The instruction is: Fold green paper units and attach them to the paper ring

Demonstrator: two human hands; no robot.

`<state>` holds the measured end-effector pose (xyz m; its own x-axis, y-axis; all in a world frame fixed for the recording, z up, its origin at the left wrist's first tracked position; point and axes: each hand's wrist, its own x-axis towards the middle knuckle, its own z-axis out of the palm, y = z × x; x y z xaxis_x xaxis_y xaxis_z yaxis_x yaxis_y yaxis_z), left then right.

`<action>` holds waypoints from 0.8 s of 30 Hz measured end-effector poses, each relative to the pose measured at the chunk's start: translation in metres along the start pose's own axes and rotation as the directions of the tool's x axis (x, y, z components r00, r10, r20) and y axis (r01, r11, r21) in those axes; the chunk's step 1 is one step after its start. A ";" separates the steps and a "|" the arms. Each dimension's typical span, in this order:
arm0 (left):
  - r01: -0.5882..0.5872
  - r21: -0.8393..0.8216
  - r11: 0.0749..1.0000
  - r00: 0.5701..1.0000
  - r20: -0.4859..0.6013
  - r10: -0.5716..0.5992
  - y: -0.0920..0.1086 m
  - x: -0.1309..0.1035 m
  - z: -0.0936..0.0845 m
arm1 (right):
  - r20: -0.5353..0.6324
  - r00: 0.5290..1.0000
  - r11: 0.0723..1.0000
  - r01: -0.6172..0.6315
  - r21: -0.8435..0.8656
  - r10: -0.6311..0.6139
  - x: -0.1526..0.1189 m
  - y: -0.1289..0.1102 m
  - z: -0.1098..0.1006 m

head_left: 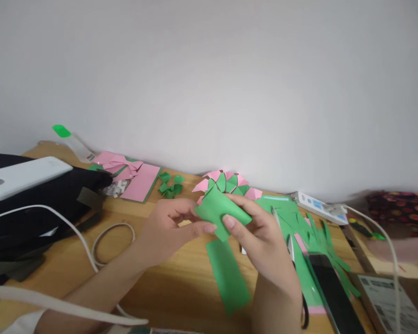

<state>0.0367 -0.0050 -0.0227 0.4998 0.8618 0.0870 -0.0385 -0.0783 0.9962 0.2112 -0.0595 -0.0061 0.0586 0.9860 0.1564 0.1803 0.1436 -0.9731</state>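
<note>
A green piece of paper (218, 212), partly folded, is held up between both hands above the wooden table. My left hand (177, 225) pinches its left edge between thumb and fingers. My right hand (256, 229) grips its right side, with the thumb lying on the front face and the fingers behind. Below the hands a green paper strip (228, 276) lies flat on the table. Behind them stands a ring of folded pink and green paper pieces (226, 182), partly hidden by the held paper. Several small folded green pieces (170, 185) lie to its left.
Pink sheets (144, 183) lie at the back left, near a black bag (55, 199) bearing a white power bank (28, 176). On the right are green scraps (292, 222), a phone (334, 294), a power strip (318, 207) and another person's arm (400, 250). White cables cross the left side.
</note>
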 end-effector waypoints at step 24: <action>0.115 0.062 0.991 0.962 0.242 -0.127 0.010 0.014 -0.011 | 0.063 0.996 0.986 0.073 -0.150 -0.064 -0.004 -0.002 -0.017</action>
<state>0.0335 0.0114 -0.0111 0.6951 0.7175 -0.0440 0.0730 -0.0096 0.9973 0.2271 -0.0648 -0.0022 -0.0152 0.9782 0.2073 0.3290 0.2006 -0.9228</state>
